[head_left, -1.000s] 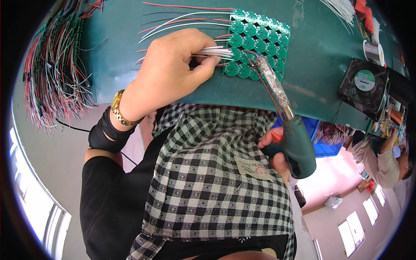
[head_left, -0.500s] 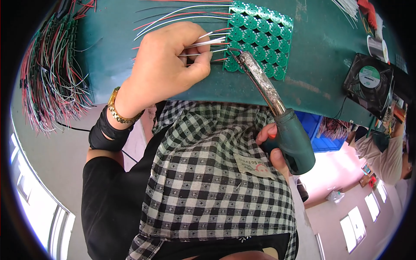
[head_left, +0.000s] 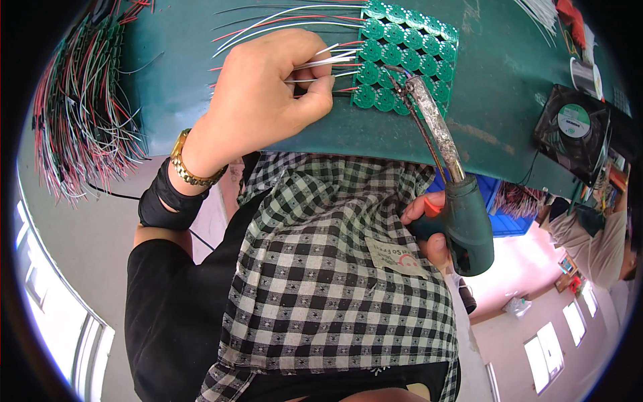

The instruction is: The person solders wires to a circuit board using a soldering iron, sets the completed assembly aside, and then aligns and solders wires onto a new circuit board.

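Note:
My left hand (head_left: 271,87) is closed over the green mat, pinching several thin white wires (head_left: 338,60) between thumb and fingers. Their ends point at the left edge of a green panel of round circuit boards (head_left: 410,41). Red, white and black wires (head_left: 288,23) run leftward from the panel's upper rows. In my right hand (head_left: 437,246) is a soldering gun (head_left: 469,224) with a dark green handle and a red trigger; the handle hides part of the hand. Its scuffed metal barrel slants up, and the thin tip lies over the panel's lower middle, whether touching I cannot tell.
A thick bundle of wired boards (head_left: 87,107) hangs over the table's left side. At the right stand a black fan (head_left: 573,127) and a solder spool (head_left: 586,77). A blue bin (head_left: 512,224) sits below the table edge. Another person (head_left: 596,234) is at the far right.
The soldering gun has shifted right, its tip moving from the panel's left edge further over the boards. The panel and my left hand sit slightly further right and up, wires still pinched.

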The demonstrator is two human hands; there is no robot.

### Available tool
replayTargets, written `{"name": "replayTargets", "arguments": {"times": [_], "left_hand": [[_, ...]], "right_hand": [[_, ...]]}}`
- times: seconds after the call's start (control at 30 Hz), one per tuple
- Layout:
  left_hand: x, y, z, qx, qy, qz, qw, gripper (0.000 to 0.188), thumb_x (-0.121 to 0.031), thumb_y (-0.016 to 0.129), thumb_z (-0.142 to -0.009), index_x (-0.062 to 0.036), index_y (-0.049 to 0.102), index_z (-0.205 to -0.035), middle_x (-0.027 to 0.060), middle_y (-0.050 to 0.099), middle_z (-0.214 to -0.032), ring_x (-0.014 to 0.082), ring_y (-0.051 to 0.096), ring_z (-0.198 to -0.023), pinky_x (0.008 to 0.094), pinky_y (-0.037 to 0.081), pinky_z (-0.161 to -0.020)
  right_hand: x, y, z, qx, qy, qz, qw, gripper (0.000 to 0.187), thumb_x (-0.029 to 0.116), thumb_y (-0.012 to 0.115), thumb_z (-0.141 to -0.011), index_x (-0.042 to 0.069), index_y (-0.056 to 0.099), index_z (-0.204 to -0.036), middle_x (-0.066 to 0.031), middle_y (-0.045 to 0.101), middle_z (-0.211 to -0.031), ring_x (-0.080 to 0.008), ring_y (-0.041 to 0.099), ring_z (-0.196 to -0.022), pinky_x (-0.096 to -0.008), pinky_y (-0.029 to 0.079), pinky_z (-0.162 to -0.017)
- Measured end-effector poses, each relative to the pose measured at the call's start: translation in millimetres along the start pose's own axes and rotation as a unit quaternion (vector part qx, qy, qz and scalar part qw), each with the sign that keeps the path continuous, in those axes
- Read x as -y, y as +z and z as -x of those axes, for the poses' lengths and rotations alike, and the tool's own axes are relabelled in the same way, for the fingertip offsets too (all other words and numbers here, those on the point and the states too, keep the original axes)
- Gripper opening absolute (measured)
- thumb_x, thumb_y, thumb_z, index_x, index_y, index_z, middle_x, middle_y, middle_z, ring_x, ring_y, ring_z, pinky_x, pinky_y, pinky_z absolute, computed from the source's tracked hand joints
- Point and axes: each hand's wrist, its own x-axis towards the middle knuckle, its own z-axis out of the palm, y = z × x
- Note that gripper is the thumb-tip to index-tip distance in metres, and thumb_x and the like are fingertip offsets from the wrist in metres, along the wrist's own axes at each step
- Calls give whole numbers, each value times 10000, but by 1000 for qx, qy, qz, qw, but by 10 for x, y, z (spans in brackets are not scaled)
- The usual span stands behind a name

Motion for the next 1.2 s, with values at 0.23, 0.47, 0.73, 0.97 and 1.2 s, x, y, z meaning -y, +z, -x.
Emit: {"name": "replayTargets", "arguments": {"times": [0.23, 0.47, 0.73, 0.97, 1.2], "left_hand": [[12, 5, -15, 0, 8, -7, 1000, 91, -4, 638, -726, -32, 551, -729, -24, 461, -654, 30, 361, -517, 196, 291, -446], [-38, -48, -39, 17, 1, -15, 1000, 71, -24, 624, -720, -13, 568, -764, 83, 513, -655, 183, 523, -547, 279, 419, -503], [-83, -174, -31, -53, 87, -131, 986, 150, -30, 617, -829, -41, 631, -979, 95, 581, -760, 253, 578, -671, 320, 470, -588], [-171, -40, 147, 10, 30, -7, 999, 191, -7, 599, -829, -24, 547, -1011, 98, 584, -739, 265, 597, -674, 323, 474, -596], [-153, 61, 158, 13, 9, -20, 1000, 138, -32, 609, -816, -42, 562, -946, 89, 587, -734, 252, 580, -616, 319, 466, -568]], "right_hand": [[-58, -29, -17, -10, -15, 17, 1000, 567, 490, 670, -797, 19, 532, -1082, -81, 560, -908, -183, 548, -847, -321, 438, -779], [-69, 34, -3, -44, -42, -26, 998, 550, 467, 670, -802, 20, 536, -1093, -78, 563, -896, -186, 546, -825, -323, 445, -770], [-361, -117, 43, -32, -94, -68, 993, 563, 396, 680, -776, 1, 527, -1146, -102, 562, -880, -190, 538, -767, -323, 455, -703], [-225, -82, 105, -19, -69, -98, 993, 606, 400, 672, -773, -3, 504, -1193, -106, 556, -912, -195, 537, -809, -324, 457, -714], [-272, -123, 96, -10, -54, -78, 995, 616, 407, 679, -767, -12, 502, -1183, -92, 557, -912, -183, 539, -818, -319, 452, -731]]}}
